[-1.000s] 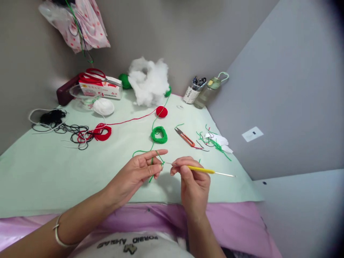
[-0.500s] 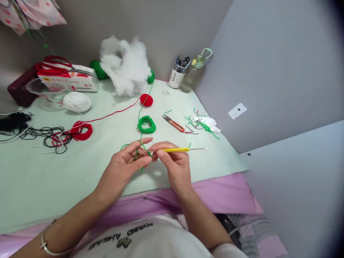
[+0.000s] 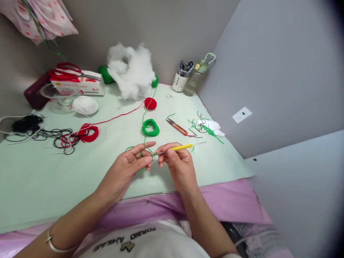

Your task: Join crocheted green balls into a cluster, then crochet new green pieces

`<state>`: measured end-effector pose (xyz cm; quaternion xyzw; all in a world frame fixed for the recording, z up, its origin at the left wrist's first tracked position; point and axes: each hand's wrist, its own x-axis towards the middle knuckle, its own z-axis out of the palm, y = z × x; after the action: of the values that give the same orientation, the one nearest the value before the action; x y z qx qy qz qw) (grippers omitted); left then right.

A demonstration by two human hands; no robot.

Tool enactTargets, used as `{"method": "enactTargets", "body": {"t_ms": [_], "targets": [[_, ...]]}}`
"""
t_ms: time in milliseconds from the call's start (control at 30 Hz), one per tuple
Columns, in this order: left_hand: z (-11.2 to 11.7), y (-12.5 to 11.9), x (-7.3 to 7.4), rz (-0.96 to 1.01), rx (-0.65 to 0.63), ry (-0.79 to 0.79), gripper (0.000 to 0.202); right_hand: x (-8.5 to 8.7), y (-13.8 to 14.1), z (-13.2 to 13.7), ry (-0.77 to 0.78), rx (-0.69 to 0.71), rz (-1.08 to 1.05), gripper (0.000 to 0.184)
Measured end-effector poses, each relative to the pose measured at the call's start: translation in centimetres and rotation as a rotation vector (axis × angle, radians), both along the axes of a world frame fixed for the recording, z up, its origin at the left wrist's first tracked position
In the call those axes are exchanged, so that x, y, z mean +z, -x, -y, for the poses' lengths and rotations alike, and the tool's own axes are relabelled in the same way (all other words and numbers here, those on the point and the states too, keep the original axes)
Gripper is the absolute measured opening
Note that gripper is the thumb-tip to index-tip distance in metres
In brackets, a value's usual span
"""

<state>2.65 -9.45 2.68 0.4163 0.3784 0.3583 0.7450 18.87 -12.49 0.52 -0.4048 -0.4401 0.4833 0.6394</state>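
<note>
My left hand [image 3: 130, 165] pinches green yarn between thumb and fingers, with a strand running over its raised index finger. My right hand [image 3: 178, 163] grips a crochet hook with a yellow handle [image 3: 182, 147], held nearly level. The hook's left metal end meets the green yarn [image 3: 153, 154] at my left fingertips; the other metal end points right. How the yarn loops there is too small to make out. Just beyond my hands lies a coil of green yarn [image 3: 150, 128], its strand leading back past a red round piece [image 3: 150, 103] to a green ball [image 3: 155, 81].
Orange thread snips [image 3: 177, 127] and yarn scraps [image 3: 211, 129] lie to the right. White stuffing [image 3: 130, 73], a pen cup [image 3: 180, 79] and a bottle [image 3: 196, 77] stand behind. To the left are tangled black yarn [image 3: 28, 123], red yarn [image 3: 90, 133], a white yarn ball [image 3: 85, 105] and red-handled scissors [image 3: 66, 71].
The crochet hook has tilted, its right end now higher, and my right hand has shifted slightly away from my left fingertips. The whole view has moved a little.
</note>
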Motion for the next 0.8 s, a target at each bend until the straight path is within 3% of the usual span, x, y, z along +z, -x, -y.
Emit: {"method": "enactTargets", "body": {"t_ms": [167,300,433,500,567,700,733,800], "targets": [[-0.2,0.5,0.0,0.061,-0.025,0.030,0.040,0.7,-0.3,0.7,-0.085,0.004,0.109,0.020],[0.2,0.5,-0.1,0.047,0.044,-0.036,0.037,0.9,-0.1,1.9,-0.340,-0.138,0.591,0.022],[0.6,0.2,-0.1,0.143,0.002,0.100,0.045,0.3,0.4,2.4,-0.632,-0.256,1.081,0.041],[0.6,0.2,-0.2,0.204,-0.055,0.201,0.044,0.1,0.5,2.3,-0.664,-0.282,1.064,0.044],[0.4,0.3,-0.2,0.225,-0.069,0.236,0.042,0.4,0.5,2.2,-0.571,-0.291,0.877,0.038],[0.4,0.4,-0.2,0.103,0.012,0.075,0.040,1.0,0.5,1.7,-0.310,-0.219,0.370,0.023],[0.5,0.3,-0.2,0.068,0.040,0.021,0.041,1.0,0.6,1.6,-0.284,-0.201,0.339,0.023],[0.8,0.1,-0.3,0.042,0.083,-0.043,0.046,0.5,0.9,1.5,-0.328,-0.210,0.477,0.024]]}}
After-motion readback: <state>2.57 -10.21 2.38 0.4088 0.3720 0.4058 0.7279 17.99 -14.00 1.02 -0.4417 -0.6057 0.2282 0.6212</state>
